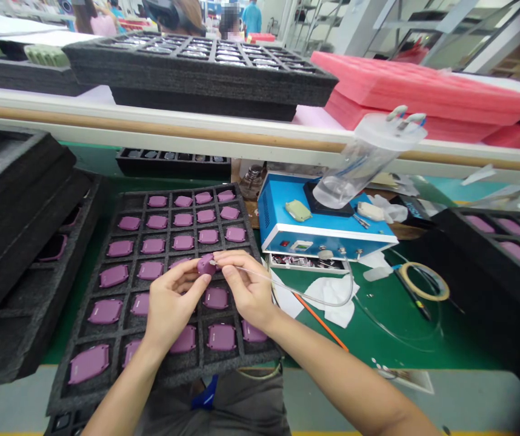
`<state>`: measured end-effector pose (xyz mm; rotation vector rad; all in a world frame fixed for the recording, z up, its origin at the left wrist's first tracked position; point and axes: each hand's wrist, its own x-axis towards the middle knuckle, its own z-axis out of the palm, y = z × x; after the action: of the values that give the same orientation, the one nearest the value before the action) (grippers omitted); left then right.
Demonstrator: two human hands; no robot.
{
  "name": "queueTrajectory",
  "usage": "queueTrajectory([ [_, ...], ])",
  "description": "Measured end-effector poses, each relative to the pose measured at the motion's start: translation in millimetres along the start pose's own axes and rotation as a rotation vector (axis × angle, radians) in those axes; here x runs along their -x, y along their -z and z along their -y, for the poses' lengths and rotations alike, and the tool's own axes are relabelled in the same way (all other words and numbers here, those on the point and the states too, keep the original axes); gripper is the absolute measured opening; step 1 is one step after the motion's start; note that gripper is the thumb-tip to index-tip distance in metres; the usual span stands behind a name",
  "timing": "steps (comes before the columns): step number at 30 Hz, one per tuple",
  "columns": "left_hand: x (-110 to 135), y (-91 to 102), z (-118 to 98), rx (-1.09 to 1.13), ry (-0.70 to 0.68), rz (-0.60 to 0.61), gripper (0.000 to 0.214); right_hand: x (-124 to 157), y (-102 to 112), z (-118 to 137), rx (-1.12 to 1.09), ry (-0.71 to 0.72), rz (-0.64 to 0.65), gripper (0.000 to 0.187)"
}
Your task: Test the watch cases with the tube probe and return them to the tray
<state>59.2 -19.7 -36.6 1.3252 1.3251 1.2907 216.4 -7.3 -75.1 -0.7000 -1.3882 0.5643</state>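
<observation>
Between its thumb and fingers my left hand [176,297] grips a small purple watch case [206,264], tilted up on its edge. My right hand [248,287] pinches the end of a thin clear tube [287,287], whose tip touches or nearly touches the case. This tube loops back to the front of a blue box-shaped machine [328,233]. Both hands are above a black foam tray [121,330], where similar purple cases [106,311] lie one to a compartment. My fingers hide part of the held case and some compartments.
A clear cylinder [355,163] and a green case [298,211] rest on the machine. White tissue [333,300], an orange stick [321,322] and a tape roll [423,281] lie rightward. Foam trays stand left [14,230] and right [478,290]; a shelf [196,130] crosses behind.
</observation>
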Motion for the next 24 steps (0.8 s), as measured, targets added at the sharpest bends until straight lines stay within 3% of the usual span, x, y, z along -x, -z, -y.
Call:
queueTrajectory([
  [24, -0.6, 0.4, 0.7, -0.012, -0.01, 0.0, 0.039, 0.5, 0.1, 0.6, -0.096, -0.054, 0.009, 0.016],
])
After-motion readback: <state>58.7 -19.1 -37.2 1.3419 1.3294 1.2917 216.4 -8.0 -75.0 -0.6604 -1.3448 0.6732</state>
